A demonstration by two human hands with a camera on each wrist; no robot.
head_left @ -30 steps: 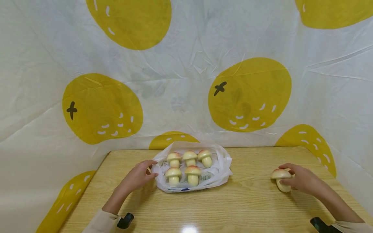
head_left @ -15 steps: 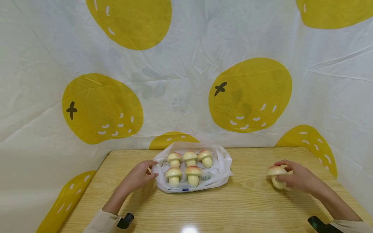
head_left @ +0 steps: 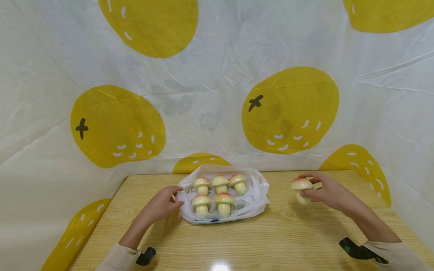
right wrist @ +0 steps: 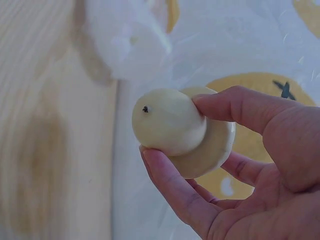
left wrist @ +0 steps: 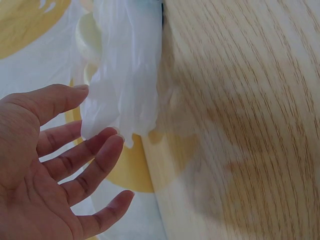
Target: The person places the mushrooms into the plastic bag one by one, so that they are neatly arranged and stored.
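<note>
Thumb and fingers of my right hand pinch the stem of a toy mushroom, its reddish-cream cap upward, above the right half of the table. From below, the right wrist view shows the pale rounded stem end with a small dark spot. Several similar mushrooms stand in two rows inside a spread white plastic bag. At that bag's left rim is my left hand, fingers loosely bent and spread. Its thumb tip and fingertips reach the bag's edge in the left wrist view.
A wooden table carries everything. Its far edge meets a white sheet printed with large yellow fruit shapes, which also hangs on both sides. Black wrist straps show at both cuffs.
My right hand has raised the mushroom off the table and carried it left toward the bag. My left hand and the bag have stayed in place.
</note>
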